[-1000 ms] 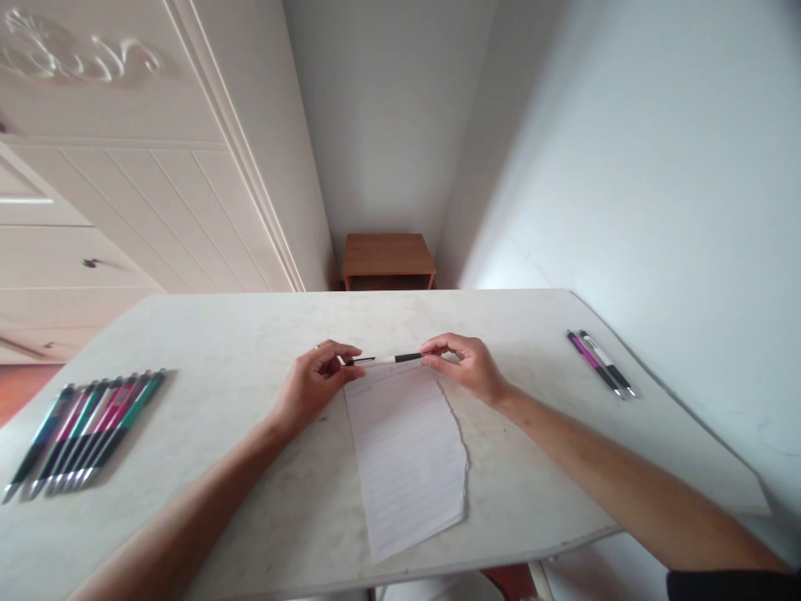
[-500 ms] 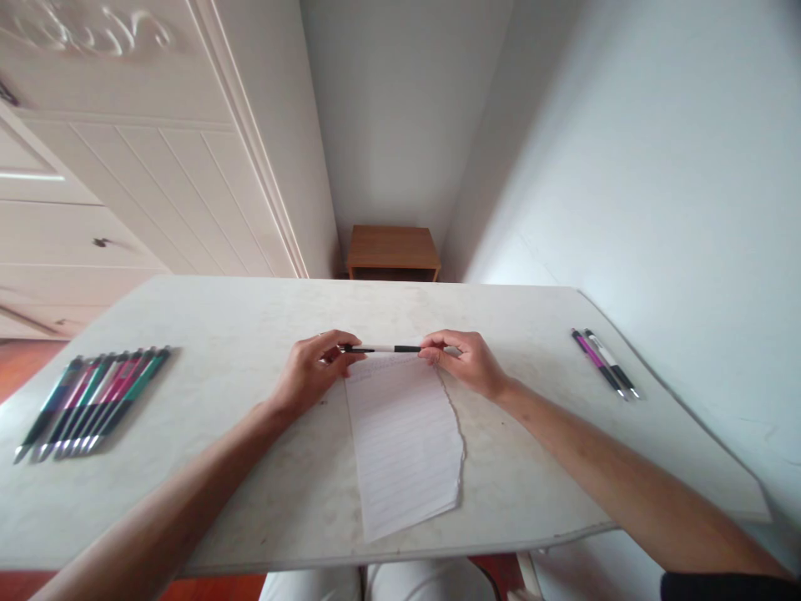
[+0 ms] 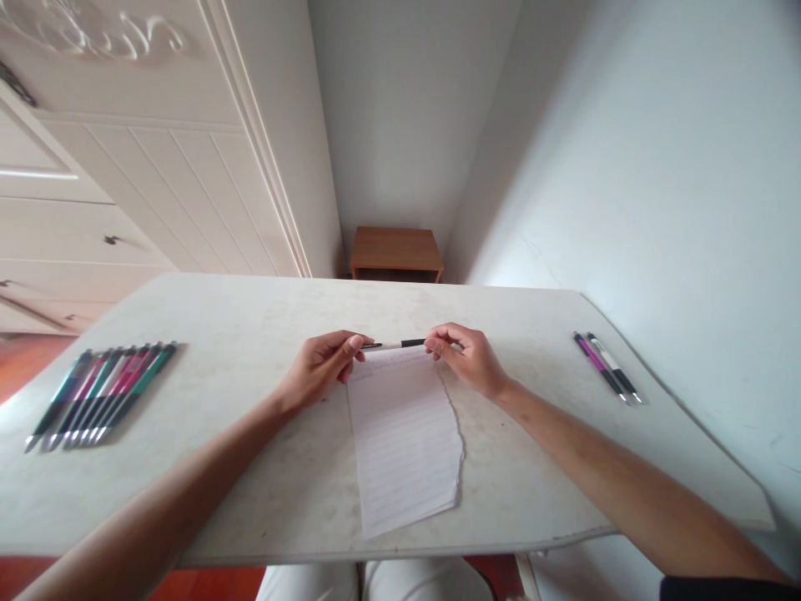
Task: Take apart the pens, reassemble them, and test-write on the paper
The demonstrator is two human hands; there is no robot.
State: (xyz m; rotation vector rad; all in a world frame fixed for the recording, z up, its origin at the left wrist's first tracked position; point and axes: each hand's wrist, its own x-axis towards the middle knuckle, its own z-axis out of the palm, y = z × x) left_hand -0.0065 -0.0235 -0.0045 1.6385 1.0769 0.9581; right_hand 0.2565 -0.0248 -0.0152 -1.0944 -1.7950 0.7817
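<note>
A white pen (image 3: pixel 391 345) with a black grip and black clip lies level between my two hands, over the top edge of a torn sheet of lined paper (image 3: pixel 406 442). My left hand (image 3: pixel 325 361) is closed on the clip end, thumb on top. At the black grip end, my right hand (image 3: pixel 464 357) pinches with thumb and fingers; the tip is hidden. Faint handwriting shows along the paper's upper lines. The sheet lies flat on the table, its right edge ragged.
A row of several pens (image 3: pixel 103 392), green, pink and purple with dark grips, lies at the table's left. On the right are a purple pen (image 3: pixel 599 366) and a white pen (image 3: pixel 617 367). The white table (image 3: pixel 263 484) meets a wall at right; a wooden stand (image 3: pixel 397 249) is beyond.
My left thumb and fingers have slid further over the clip end, covering more of it. The pen has tilted slightly, its grip end a little higher. The view has shifted slightly.
</note>
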